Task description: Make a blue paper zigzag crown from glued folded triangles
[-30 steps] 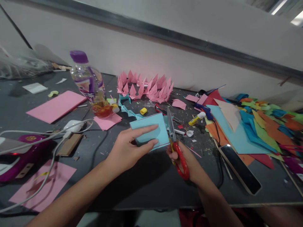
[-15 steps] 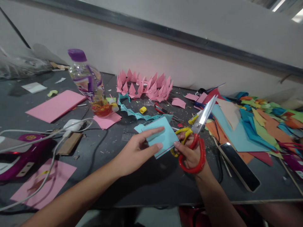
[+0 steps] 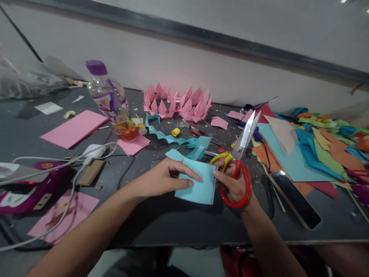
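Between my hands is a square of light blue paper [image 3: 197,194], with dark lines along its edges. My left hand [image 3: 165,176] grips it from the left, thumb and forefinger lying over its face. My right hand [image 3: 231,181] has its fingers through the handles of a pair of scissors [image 3: 244,140], one handle red and one yellow. The blades point up and away, slightly parted. My right thumb also touches the paper's right edge. Just beyond lie a zigzag teal paper chain [image 3: 164,137] and a ring of pink folded paper points [image 3: 188,107].
A purple-capped bottle [image 3: 113,104] stands at the left near a stack of pink paper [image 3: 73,129]. White cables and a charger [image 3: 94,151] lie in front. On the right are a phone [image 3: 295,200] and heaped coloured paper [image 3: 325,148]. A red cutter [image 3: 197,130] and yellow cap [image 3: 175,132] lie ahead.
The light blue paper has turned from a tilted diamond to nearly square-on and sits slightly lower. Both hands still hold on, and the scissors stay in my right hand.
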`<state>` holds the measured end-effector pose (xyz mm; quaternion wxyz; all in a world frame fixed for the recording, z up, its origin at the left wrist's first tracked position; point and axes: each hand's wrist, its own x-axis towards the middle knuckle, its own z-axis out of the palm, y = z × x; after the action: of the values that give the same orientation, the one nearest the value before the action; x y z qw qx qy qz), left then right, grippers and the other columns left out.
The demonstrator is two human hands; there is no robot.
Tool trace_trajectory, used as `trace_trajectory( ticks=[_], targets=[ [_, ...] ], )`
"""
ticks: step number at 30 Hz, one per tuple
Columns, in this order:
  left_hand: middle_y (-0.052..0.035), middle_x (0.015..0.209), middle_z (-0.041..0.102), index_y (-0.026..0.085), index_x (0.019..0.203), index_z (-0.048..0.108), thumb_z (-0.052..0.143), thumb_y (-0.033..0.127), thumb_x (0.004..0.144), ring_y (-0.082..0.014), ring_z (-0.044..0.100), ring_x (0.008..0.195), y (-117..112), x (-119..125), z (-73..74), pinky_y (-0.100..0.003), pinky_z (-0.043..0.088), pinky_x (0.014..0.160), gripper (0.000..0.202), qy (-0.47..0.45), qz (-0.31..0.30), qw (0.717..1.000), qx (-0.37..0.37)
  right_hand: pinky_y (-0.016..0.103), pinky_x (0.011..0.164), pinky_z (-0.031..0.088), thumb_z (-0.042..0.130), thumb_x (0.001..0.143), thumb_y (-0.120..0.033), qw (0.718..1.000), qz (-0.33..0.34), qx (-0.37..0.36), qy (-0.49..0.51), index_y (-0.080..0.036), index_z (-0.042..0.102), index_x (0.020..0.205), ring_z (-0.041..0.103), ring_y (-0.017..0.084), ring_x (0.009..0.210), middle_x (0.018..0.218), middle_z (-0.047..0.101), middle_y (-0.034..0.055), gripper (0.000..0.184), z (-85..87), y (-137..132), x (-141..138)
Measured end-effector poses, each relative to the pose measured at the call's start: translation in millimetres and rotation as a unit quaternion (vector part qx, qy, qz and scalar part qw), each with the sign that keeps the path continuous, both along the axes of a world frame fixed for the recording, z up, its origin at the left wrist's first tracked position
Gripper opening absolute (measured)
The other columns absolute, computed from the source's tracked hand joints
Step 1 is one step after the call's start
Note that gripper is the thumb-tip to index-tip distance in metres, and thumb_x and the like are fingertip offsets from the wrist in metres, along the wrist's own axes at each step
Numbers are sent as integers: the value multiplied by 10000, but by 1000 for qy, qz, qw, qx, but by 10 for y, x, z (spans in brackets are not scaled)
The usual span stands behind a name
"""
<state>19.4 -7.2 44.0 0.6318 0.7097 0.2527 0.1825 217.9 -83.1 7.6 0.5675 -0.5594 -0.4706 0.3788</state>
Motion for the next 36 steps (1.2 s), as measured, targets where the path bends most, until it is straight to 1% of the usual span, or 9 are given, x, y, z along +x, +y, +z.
trace_trajectory(
  ticks=[4, 8, 11, 17, 21, 26, 29, 32, 36],
  targets=[
    [-16, 679, 674, 190, 803, 753, 688, 241, 653, -132, 559, 658, -17, 31, -28, -224, 451, 615, 171, -24, 56, 998, 6, 308, 637, 447, 687, 679, -326, 999, -18, 30, 0, -236, 515, 740, 532, 169, 750, 813, 534, 11, 203, 15, 5, 2],
    [6, 573, 618, 185, 850, 753, 629, 242, 700, -78, 441, 476, -33, 26, -36, -179, 379, 453, 203, -24, 15, 999, -41, 322, 655, 452, 690, 677, -342, 999, -25, 38, -19, -236, 509, 726, 530, 171, 751, 805, 526, 12, 216, 34, 8, -2],
    [24, 481, 542, 169, 895, 747, 571, 218, 739, -59, 340, 433, -47, 18, -45, -161, 296, 408, 240, -21, -19, 999, -15, 330, 657, 450, 689, 673, -359, 998, -23, 31, -42, -236, 502, 723, 522, 174, 744, 801, 521, 14, 230, 41, 10, -6],
    [-43, 801, 692, 194, 970, 728, 639, 248, 735, -122, 527, 656, -48, 0, -59, -199, 422, 567, 257, -17, -12, 996, 84, 334, 687, 439, 686, 686, -336, 997, -26, 44, -56, -236, 499, 710, 512, 174, 756, 795, 517, 10, 213, 27, 16, -4],
    [-40, 745, 692, 172, 977, 724, 621, 235, 752, -120, 539, 628, -60, 14, -75, -205, 432, 576, 256, -20, -8, 996, 90, 344, 679, 444, 693, 682, -370, 996, -45, 50, -54, -240, 484, 707, 510, 175, 734, 776, 514, 9, 247, 39, 20, -27],
    [-38, 720, 705, 154, 987, 719, 573, 199, 763, -108, 534, 572, -84, 59, -75, -190, 414, 522, 271, 8, 31, 995, 97, 336, 628, 451, 694, 668, -433, 992, -83, 61, -69, -236, 451, 674, 507, 171, 695, 749, 509, 13, 313, 65, 29, -57],
    [-42, 770, 720, 158, 958, 726, 614, 207, 744, -113, 563, 592, -98, 85, -69, -196, 445, 542, 246, 4, 44, 994, 95, 323, 598, 453, 684, 689, -412, 994, -69, 50, -74, -235, 480, 720, 511, 162, 672, 756, 518, 11, 272, 47, 16, -48],
    [-19, 670, 700, 160, 913, 735, 657, 217, 720, -99, 548, 522, -113, 105, -82, -189, 446, 505, 216, 2, 50, 996, 74, 317, 599, 454, 681, 706, -384, 995, -51, 43, -80, -235, 506, 748, 514, 158, 662, 759, 524, 8, 233, 18, 3, -29],
    [-19, 688, 705, 160, 918, 734, 659, 218, 717, -103, 563, 520, -123, 114, -99, -189, 449, 479, 222, 2, 78, 996, 52, 294, 573, 450, 676, 707, -446, 998, -32, 30, -45, -230, 514, 770, 520, 145, 635, 764, 532, 3, 276, -1, 8, -16]
  ],
)
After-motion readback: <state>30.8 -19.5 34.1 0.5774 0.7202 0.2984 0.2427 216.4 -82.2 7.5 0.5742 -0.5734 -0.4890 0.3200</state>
